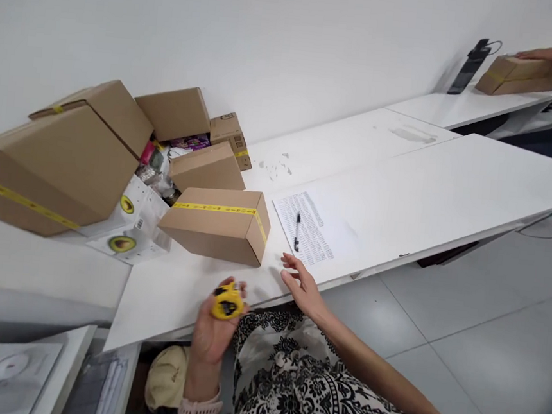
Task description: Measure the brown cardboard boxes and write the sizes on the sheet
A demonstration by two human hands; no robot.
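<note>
My left hand (212, 330) is closed around a small yellow tape measure (227, 302), held up near the front edge of the white table (402, 199). My right hand (301, 283) reaches forward over the table edge with fingers spread, holding nothing. It is just right of a sealed cardboard box with yellow tape (219, 223) and just below a printed sheet (306, 227) with a black pen (297, 230) lying on it.
A pile of cardboard boxes (63, 150) and white avocado-printed cartons (132, 223) fills the table's left. Another person's hand (545, 55) rests on a box (522, 75) at the far right bench, beside a black device (469, 66). Grey tiled floor lies to the right.
</note>
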